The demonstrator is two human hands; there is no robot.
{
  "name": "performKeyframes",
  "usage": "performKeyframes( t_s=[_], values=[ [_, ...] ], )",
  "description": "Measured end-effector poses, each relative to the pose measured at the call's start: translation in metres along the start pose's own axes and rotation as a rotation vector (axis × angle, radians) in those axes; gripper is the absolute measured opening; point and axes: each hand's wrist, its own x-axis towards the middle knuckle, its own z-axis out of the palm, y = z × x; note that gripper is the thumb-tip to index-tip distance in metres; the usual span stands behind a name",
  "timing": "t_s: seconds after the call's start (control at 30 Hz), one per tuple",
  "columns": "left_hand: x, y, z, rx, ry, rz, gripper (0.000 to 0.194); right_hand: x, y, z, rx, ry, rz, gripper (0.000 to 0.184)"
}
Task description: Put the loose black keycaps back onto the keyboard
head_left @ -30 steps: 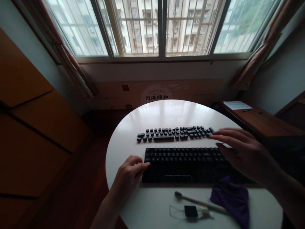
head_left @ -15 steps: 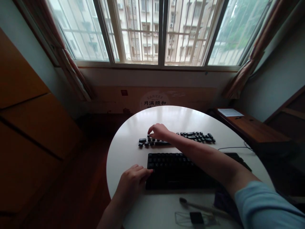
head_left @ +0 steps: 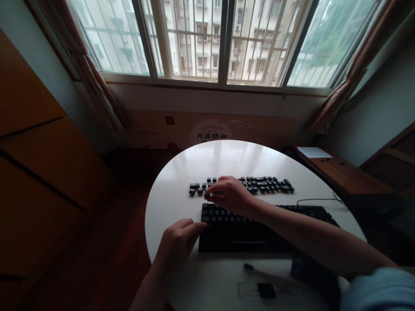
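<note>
Looking down at a black keyboard point(head_left: 240, 231) laid crosswise on a round white desk point(head_left: 177, 203). Touching the left end of the keyboard with the left hand point(head_left: 180, 235), its fingers bent inward and the foremost tip at the edge; cannot tell whether clamped on the keyboard or merely resting against it.

Spanning the keyboard with the right arm, in a light-blue sleeve point(head_left: 379, 289), and holding the right hand point(head_left: 230, 192) just beyond the far edge, towards the left end, among loose black keycaps point(head_left: 262, 183). Bunching the right fingers close together near a dark piece at the tips; cannot tell whether clamped on a keycap or only in front of one.

Can see the keycaps beyond the keyboard, spread in uneven rows roughly parallel with it, partly hidden by the right hand. Can also see a thin cable point(head_left: 317, 199) beyond the keyboard's right end.

On the near side of the keyboard, can make out, blurred, a brush point(head_left: 264, 274) lying aslant, a wire tool point(head_left: 266, 290) with a black square grip, and a dark purple cloth point(head_left: 311, 274) to their right. Well beyond the keyboard, can see a barred window point(head_left: 194, 43).
</note>
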Motion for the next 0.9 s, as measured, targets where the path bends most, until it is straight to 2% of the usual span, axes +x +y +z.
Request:
performKeyframes(
  t_s=[0.13, 0.23, 0.5, 0.9],
  values=[
    [0.002, 0.000, 0.002, -0.022, 0.025, -0.051, 0.021, -0.053, -0.012, -0.001, 0.067, -0.012, -0.055, 0.007],
    [0.001, -0.001, 0.005, -0.035, 0.067, -0.051, 0.021, -0.069, -0.015, 0.006, 0.042, -0.021, -0.103, 0.006],
    [-0.002, -0.002, 0.007, -0.032, 0.100, -0.067, 0.020, -0.074, -0.014, 0.015, -0.052, 0.004, -0.217, 0.006],
    [0.001, -0.001, 0.004, -0.028, 0.126, -0.033, 0.020, -0.074, -0.013, 0.017, -0.095, 0.004, -0.286, 0.009]
  ],
)
